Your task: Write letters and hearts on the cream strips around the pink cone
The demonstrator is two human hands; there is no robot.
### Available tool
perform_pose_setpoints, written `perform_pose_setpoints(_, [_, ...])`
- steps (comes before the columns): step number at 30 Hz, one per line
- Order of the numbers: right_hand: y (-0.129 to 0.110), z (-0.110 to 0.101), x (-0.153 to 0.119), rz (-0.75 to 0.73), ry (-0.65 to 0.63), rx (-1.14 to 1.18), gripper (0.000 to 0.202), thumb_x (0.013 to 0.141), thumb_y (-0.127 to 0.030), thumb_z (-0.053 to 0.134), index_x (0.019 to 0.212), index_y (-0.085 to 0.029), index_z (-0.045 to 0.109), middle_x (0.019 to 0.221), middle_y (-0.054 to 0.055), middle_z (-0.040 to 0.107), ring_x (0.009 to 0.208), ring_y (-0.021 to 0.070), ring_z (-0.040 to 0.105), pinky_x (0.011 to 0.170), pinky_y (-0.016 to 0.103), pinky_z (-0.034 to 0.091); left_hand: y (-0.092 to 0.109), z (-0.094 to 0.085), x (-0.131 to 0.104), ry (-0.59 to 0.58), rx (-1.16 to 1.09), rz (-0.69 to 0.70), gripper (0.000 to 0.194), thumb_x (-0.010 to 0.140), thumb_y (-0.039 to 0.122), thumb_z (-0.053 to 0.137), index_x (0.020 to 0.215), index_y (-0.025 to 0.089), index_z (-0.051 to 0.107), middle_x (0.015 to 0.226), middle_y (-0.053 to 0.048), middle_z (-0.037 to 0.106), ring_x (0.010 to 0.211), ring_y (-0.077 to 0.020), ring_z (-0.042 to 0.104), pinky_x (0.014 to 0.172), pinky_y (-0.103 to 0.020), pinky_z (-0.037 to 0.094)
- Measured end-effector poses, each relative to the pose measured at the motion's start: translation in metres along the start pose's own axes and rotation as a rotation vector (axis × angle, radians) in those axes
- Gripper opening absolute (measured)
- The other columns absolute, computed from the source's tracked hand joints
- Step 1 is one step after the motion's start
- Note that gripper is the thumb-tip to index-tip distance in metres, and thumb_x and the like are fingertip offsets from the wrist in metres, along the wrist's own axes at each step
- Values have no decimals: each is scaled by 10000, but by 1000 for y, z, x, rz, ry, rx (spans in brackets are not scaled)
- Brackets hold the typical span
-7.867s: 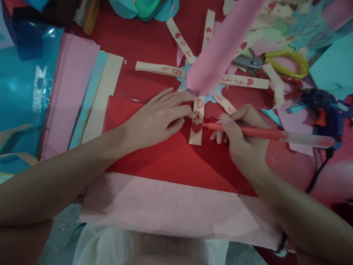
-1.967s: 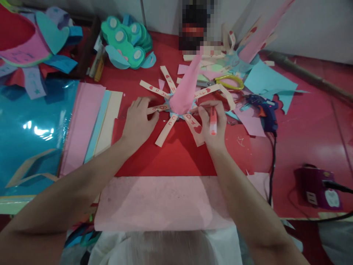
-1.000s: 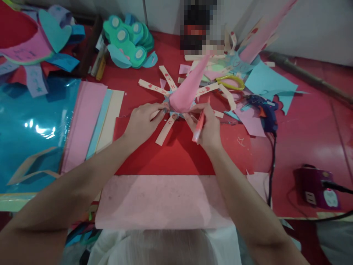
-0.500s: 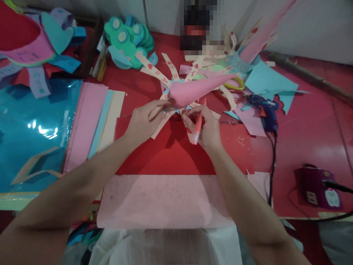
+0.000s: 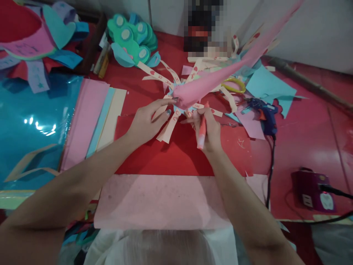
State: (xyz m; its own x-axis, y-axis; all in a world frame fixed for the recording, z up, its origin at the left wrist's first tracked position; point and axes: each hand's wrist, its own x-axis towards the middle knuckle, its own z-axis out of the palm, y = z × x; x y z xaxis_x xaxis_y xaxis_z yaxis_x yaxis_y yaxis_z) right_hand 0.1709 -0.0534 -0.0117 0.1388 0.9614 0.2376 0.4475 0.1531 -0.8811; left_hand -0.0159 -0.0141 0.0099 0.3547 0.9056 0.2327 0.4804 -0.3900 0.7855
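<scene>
A pink paper cone [image 5: 205,86] stands tilted on a pale-blue base, its tip leaning up and right. Cream paper strips [image 5: 173,127] fan out from the base, with red letters and hearts on them. My left hand [image 5: 146,119] has its index finger against the cone's lower edge and its thumb beside a strip, steadying the paper craft. In my right hand [image 5: 211,129] is a red-orange marker pen [image 5: 203,130], slanted with its pale end toward me. The fingers of that hand are at the front strips, partly covering one.
Red paper [image 5: 165,158] and a pink sheet [image 5: 165,202] lie in front of me. Coloured sheets [image 5: 85,117] are at left, green frog-like cutouts [image 5: 132,36] behind. A glue gun [image 5: 266,117], yellow-handled scissors [image 5: 234,85], and purple power box [image 5: 314,189] stand at right.
The cone now points more upward, and the base has turned a little so the front strips lie differently. My right hand has moved slightly right and down with the marker pen.
</scene>
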Motion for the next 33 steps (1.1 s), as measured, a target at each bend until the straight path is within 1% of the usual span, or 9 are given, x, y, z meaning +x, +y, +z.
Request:
perform_pose_setpoints(4, [-4, 1, 1, 44, 3, 65, 217, 919, -434, 479, 806, -249, 470, 829, -15, 696, 677, 136, 719, 641, 274, 564, 1, 1, -2, 30, -19, 2, 329, 851, 125, 495, 1095, 266, 665, 1166, 36, 708, 1162, -171, 627, 1038, -281, 471])
perform_pose_setpoints(9, [-10, -1, 2, 28, 34, 15, 199, 921, -403, 482, 789, -255, 470, 818, -4, 710, 739, 147, 724, 651, 271, 569, 1, 1, -3, 59, -21, 13, 326, 849, 142, 504, 1102, 267, 668, 1172, 38, 704, 1157, -177, 627, 1025, -286, 481])
perform_pose_setpoints(13, [-5, 1, 3, 10, 49, 11, 244, 916, -444, 477, 762, -255, 459, 764, -14, 677, 744, 143, 719, 657, 261, 571, 1, -1, -4, 32, -5, 43, 302, 906, 233, 489, 1167, 264, 638, 1218, 17, 685, 1183, -180, 610, 1039, -294, 467])
perform_pose_setpoints(17, [5, 4, 3, 85, 67, 71, 293, 904, -511, 471, 763, -255, 445, 747, -22, 667, 731, 147, 724, 677, 281, 580, 2, -1, -5, 28, -72, 119, 315, 977, 368, 423, 1190, 234, 612, 1238, -34, 673, 1203, -188, 599, 1054, -310, 457])
perform_pose_setpoints(19, [7, 4, 3, 102, 77, 80, 310, 899, -540, 465, 775, -257, 443, 764, -16, 694, 754, 163, 734, 673, 294, 577, 2, -1, -4, 26, -78, 111, 339, 990, 405, 390, 1174, 233, 618, 1231, -41, 677, 1200, -194, 602, 1050, -320, 464])
perform_pose_setpoints(21, [4, 2, 3, 83, 77, 15, 303, 904, -535, 461, 785, -256, 454, 733, -14, 711, 744, 167, 736, 671, 294, 569, 1, 0, -4, 21, -79, 87, 341, 997, 408, 367, 1159, 254, 624, 1227, -28, 681, 1206, -191, 600, 1053, -325, 465])
perform_pose_setpoints(24, [-3, -1, 3, 53, 30, -21, 299, 914, -516, 455, 764, -258, 448, 704, -22, 707, 670, 153, 720, 609, 264, 548, 0, 0, -3, 11, -72, 60, 340, 1000, 415, 343, 1156, 294, 620, 1246, -1, 669, 1243, -179, 573, 1080, -330, 447])
perform_pose_setpoints(27, [-7, -2, 2, 38, -19, -25, 304, 912, -521, 457, 759, -258, 461, 712, -21, 698, 652, 150, 709, 602, 258, 539, 0, 0, -3, 4, -58, 50, 362, 994, 442, 331, 1162, 285, 610, 1265, -8, 657, 1274, -182, 548, 1093, -339, 436])
perform_pose_setpoints(33, [-2, -2, 1, 22, -45, -55, 285, 907, -503, 465, 778, -252, 506, 689, -15, 676, 705, 155, 713, 603, 241, 530, 2, -1, -5, 10, -135, 127, 332, 987, 425, 373, 1143, 252, 610, 1257, -23, 666, 1253, -186, 565, 1092, -331, 434])
